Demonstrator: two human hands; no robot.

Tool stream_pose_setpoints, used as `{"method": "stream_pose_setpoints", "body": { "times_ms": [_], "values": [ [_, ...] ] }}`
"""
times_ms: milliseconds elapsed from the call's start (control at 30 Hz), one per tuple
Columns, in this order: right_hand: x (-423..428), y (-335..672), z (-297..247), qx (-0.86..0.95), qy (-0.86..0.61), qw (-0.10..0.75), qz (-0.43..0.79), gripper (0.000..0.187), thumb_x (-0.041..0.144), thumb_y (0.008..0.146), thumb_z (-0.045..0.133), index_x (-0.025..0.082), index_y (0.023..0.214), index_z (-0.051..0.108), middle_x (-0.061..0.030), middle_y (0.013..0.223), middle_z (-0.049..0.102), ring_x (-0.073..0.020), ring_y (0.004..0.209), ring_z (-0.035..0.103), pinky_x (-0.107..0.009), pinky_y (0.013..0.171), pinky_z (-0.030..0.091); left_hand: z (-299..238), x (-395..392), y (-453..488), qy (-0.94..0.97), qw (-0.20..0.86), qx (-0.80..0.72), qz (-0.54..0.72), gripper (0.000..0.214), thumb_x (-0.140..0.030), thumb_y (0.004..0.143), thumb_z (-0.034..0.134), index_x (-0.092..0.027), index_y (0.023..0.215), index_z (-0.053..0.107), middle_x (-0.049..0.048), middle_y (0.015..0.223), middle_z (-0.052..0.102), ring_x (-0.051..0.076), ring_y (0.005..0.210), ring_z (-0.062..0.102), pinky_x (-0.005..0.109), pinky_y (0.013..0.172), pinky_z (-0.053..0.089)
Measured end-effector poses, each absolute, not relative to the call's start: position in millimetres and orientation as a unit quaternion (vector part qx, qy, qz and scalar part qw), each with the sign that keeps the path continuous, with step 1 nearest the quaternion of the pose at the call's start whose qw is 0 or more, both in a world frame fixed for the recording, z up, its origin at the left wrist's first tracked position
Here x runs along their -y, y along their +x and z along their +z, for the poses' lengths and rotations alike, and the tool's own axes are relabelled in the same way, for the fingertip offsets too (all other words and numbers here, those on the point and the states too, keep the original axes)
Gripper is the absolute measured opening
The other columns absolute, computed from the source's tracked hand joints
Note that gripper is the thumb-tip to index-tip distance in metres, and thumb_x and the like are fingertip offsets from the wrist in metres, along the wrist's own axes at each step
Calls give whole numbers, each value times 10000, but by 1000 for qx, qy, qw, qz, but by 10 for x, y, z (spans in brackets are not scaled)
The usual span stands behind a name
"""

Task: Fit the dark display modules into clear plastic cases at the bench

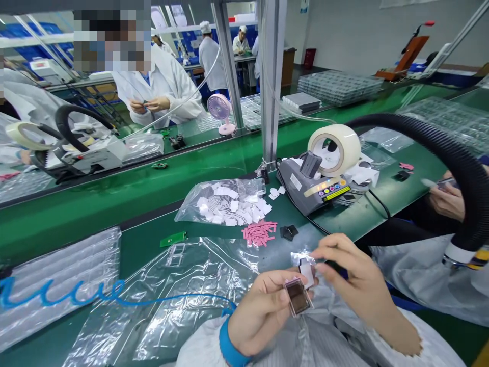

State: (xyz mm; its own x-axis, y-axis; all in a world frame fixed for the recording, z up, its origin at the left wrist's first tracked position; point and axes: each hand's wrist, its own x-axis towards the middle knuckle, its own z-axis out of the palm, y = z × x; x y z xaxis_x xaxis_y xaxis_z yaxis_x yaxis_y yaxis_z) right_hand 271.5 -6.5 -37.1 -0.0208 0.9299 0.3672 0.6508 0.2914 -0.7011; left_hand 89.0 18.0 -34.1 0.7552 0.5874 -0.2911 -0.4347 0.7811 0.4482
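My left hand [260, 306] is closed round a small square dark part with a metal frame [298, 297], held up near my lap. My right hand [349, 272] pinches a small white pad with clear film [306, 269] just above that part, almost touching it. A blue wrist strap [228, 346] is on my left wrist, and its coiled cord [76, 295] runs left across the table. A heap of pink strips [260, 232] and a bag of white pads [225, 201] lie just beyond my hands.
A grey tape dispenser [317, 186] with a white tape roll [336, 149] stands right of the bag. A black hose [451, 158] arcs at right. Clear plastic sheets [183, 285] cover the near green table [114, 196]. Another person's hand [446, 196] works at right; a white-coated person [160, 86] sits opposite.
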Motion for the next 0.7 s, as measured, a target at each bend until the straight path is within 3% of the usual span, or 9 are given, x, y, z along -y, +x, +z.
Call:
{"method": "stream_pose_setpoints", "body": {
  "times_ms": [167, 300, 467, 633, 700],
  "values": [
    [6, 2647, 107, 812, -471, 298, 172, 213, 184, 899, 519, 225, 726, 637, 19, 747, 592, -148, 761, 495, -413, 838, 351, -297, -159, 980, 204, 923, -214, 248, 331, -303, 638, 765, -73, 870, 717, 100, 847, 691, 178, 841, 609, 284, 834, 431],
    [-24, 2658, 130, 840, -451, 254, 161, 214, 126, 872, 516, 219, 724, 639, 31, 755, 592, -138, 757, 485, -417, 841, 348, -292, -142, 986, 213, 928, -198, 233, 303, -309, 640, 763, -79, 834, 728, 74, 794, 688, 134, 744, 599, 225, 738, 435],
    [24, 2670, 200, 860, -447, 174, 173, 123, 118, 794, 625, 205, 706, 628, 38, 719, 585, -143, 745, 484, -411, 847, 371, -339, -129, 1032, 220, 938, -177, 200, 369, -333, 595, 788, -89, 868, 738, 103, 840, 717, 208, 856, 639, 300, 868, 420],
    [100, 2683, 259, 857, -457, 202, 125, 166, 84, 809, 562, 188, 685, 596, 26, 714, 598, -146, 721, 492, -390, 802, 401, -380, -146, 1085, 246, 942, -149, 172, 406, -366, 612, 776, -90, 907, 736, 137, 939, 720, 276, 956, 637, 383, 951, 389],
    [177, 2775, 154, 849, -474, 220, 79, 149, 82, 802, 555, 190, 704, 589, 22, 723, 601, -146, 709, 502, -387, 784, 413, -451, -162, 1070, 244, 941, -161, 173, 435, -368, 611, 782, -87, 938, 727, 143, 980, 712, 256, 964, 635, 363, 954, 390]
  ]
}}
